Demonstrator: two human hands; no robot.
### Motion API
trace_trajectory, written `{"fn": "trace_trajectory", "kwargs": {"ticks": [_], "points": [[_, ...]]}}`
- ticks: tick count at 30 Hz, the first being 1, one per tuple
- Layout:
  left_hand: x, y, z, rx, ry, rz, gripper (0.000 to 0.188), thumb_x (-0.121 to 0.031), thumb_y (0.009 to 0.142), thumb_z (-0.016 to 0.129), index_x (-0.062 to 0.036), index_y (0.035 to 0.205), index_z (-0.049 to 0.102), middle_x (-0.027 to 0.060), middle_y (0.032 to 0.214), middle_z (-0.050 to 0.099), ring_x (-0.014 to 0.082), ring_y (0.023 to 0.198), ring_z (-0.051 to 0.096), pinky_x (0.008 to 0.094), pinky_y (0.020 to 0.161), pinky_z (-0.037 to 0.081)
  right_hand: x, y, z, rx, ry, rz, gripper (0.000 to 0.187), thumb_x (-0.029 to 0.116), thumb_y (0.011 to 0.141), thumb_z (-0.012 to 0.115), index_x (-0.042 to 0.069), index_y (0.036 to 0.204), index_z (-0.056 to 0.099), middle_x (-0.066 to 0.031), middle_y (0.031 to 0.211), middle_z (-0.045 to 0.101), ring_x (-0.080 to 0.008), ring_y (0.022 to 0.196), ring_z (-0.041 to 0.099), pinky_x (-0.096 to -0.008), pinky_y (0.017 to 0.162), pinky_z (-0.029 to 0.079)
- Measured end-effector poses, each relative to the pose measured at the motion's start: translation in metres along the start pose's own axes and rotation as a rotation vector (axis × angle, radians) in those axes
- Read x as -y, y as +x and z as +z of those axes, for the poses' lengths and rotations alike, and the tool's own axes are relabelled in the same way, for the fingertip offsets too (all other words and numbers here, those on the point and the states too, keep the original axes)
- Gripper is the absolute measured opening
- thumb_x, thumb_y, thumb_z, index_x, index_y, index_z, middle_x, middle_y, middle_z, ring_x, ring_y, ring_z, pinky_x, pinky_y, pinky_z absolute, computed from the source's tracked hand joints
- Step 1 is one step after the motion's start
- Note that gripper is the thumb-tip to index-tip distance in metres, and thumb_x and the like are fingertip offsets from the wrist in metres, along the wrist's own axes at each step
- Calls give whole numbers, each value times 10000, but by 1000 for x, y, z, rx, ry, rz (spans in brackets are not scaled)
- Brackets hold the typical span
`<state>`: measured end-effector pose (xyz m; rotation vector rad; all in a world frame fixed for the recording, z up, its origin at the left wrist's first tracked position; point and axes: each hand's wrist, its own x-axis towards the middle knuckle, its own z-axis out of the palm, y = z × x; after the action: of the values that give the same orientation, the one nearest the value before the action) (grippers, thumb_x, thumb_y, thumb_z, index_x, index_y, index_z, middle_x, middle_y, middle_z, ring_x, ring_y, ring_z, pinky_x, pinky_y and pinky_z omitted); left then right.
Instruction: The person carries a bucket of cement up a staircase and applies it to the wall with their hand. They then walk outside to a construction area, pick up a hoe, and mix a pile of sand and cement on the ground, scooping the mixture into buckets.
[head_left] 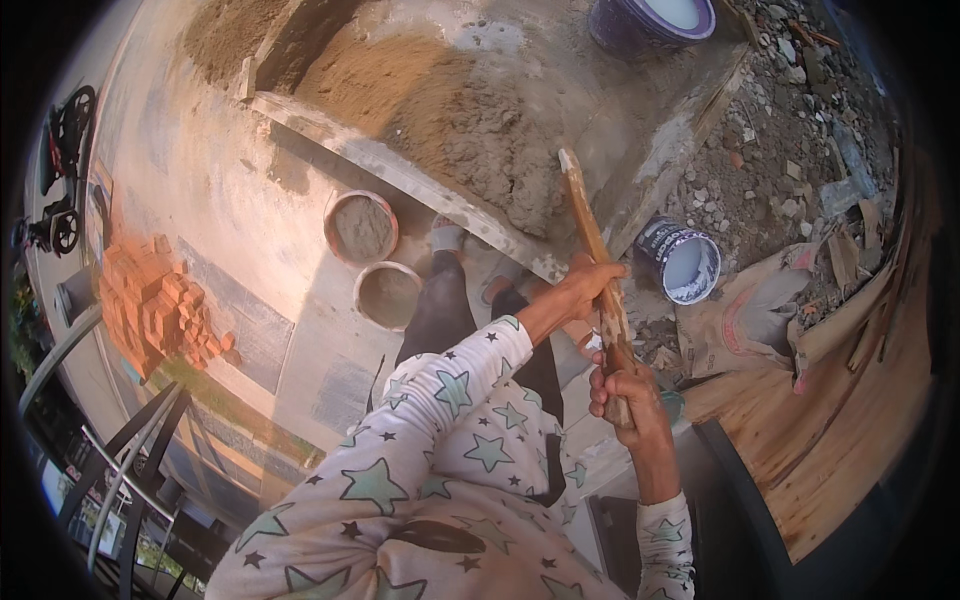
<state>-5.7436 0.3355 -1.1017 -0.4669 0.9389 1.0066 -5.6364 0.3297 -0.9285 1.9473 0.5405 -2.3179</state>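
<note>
Both my hands grip one long, worn wooden handle (pixel 587 220). My left hand (pixel 585 287) is wrapped round its middle, with the arm reaching across my body. Closer to me, my right hand (pixel 630 402) is closed round the lower end. The handle slants away from me, and its far, pale tip lies over the wet grey mortar (pixel 510 165). No tool head can be made out at that tip. Brown sand (pixel 370 75) lies against the mortar, inside a frame of wooden boards (pixel 400 178).
Two buckets of grey mix, one (pixel 362 228) behind the other (pixel 388 296), stand left of my feet. A white-filled paint bucket (pixel 690 268) is at right, a purple tub (pixel 650 25) at the far side. Rubble (pixel 770 150), a torn sack (pixel 740 325), plywood (pixel 810 450) and orange bricks (pixel 155 305) lie around.
</note>
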Motion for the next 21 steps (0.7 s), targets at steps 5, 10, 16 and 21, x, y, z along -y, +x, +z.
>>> {"fn": "trace_trajectory", "kwargs": {"ticks": [5, 10, 16, 21], "points": [[-9, -25, -8, 181, -383, 11, 314, -128, 825, 713, 7, 1013, 502, 122, 786, 587, 247, 659, 627, 434, 653, 571, 33, -37, 26, 2, -263, 7, 447, 4, 653, 555, -52, 1090, 479, -62, 693, 493, -131, 546, 494, -278, 476, 440], [-27, -11, -20, 225, -762, 48, 307, -134, 843, 699, -31, 1013, 465, 114, 853, 560, 256, 772, 614, 466, 716, 556, 61, -80, 47, -13, -659, 24, 458, 56, 641, 592, -41, 1075, 484, -64, 681, 507, -124, 543, 497, -263, 469, 437], [-41, 15, -84, 173, -1059, 174, 314, -163, 856, 692, -82, 1017, 435, 105, 843, 519, 264, 743, 585, 458, 663, 526, 66, -145, 84, -72, -1033, 121, 489, 17, 586, 655, -33, 1048, 505, -47, 700, 531, -113, 594, 523, -260, 520, 446], [-36, -19, -134, 11, -1088, 213, 325, -210, 843, 718, -115, 1004, 453, 79, 799, 508, 220, 673, 541, 427, 595, 482, 58, -180, 106, -96, -1323, 151, 467, -45, 539, 627, -29, 996, 532, -53, 664, 536, -121, 567, 521, -262, 502, 432]]}}
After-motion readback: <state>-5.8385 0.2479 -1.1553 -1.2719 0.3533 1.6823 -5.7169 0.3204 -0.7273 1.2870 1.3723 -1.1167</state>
